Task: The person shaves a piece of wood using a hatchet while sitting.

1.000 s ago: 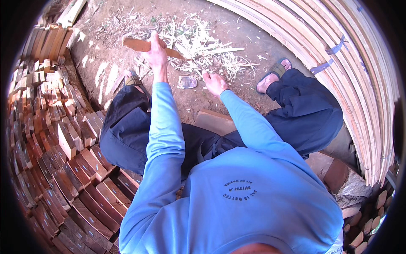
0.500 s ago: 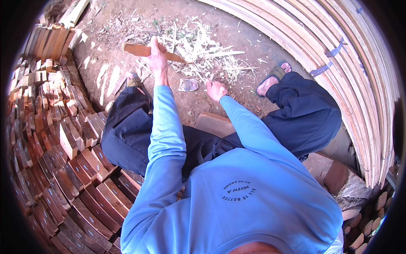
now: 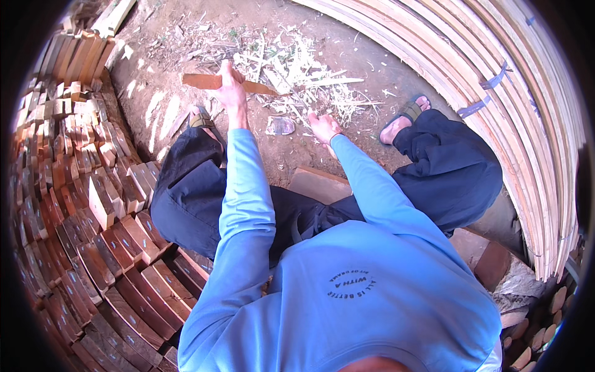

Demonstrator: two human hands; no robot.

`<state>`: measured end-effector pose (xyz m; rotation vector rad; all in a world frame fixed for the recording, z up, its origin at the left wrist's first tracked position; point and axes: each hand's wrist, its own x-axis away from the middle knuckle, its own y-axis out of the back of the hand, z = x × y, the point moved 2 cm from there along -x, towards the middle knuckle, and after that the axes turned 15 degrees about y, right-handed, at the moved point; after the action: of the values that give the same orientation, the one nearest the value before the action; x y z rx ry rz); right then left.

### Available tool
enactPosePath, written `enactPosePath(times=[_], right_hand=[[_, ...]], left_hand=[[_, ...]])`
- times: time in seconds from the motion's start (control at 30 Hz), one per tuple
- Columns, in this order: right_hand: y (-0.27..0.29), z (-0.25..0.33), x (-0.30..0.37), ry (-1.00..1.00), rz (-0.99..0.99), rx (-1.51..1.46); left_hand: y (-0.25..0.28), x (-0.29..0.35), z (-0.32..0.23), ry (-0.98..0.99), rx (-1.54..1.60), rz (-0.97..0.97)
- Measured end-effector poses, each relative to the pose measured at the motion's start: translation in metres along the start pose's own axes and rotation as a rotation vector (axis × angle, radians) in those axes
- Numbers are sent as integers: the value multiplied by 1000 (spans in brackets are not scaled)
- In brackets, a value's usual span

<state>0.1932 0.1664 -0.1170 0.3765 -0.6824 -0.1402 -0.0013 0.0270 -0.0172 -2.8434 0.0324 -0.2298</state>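
My left hand (image 3: 230,93) is wrapped round a flat, reddish-brown piece of wood (image 3: 201,81), held out over the ground. The wood lies nearly crosswise, its narrow right end pointing toward a pile of pale wood shavings (image 3: 310,77). To the right and a little nearer, my right hand (image 3: 324,128) is closed. Something thin seems to run from its fingers toward the tip of the wood, but I cannot make out what it is. A small, flat, shiny piece (image 3: 280,126) lies on the dirt between my hands.
Stacked wooden blocks (image 3: 118,248) fill the left side. Long, pale strips (image 3: 446,56) bound with purple ties curve along the right. My sandalled feet (image 3: 403,121) are set wide apart. A brick-like block (image 3: 319,183) sits between my legs, and cut round pieces (image 3: 536,338) lie lower right.
My right hand has moved slightly forward and to the right. The left hand and the piece of wood stay nearly in place. The whole view has shifted a little.
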Motion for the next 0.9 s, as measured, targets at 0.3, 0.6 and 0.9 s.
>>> enactPosePath(times=[0.3, 0.6, 0.9], right_hand=[[-6, -56, -25, 145, -116, 174], [7, -42, -12, -136, 90, 93], [1, -66, -4, -21, 26, 218]], left_hand=[[-5, -16, 8, -13, 5, 24], [-8, -10, 6, 8, 22, 13], [-4, -8, -2, 7, 30, 15]])
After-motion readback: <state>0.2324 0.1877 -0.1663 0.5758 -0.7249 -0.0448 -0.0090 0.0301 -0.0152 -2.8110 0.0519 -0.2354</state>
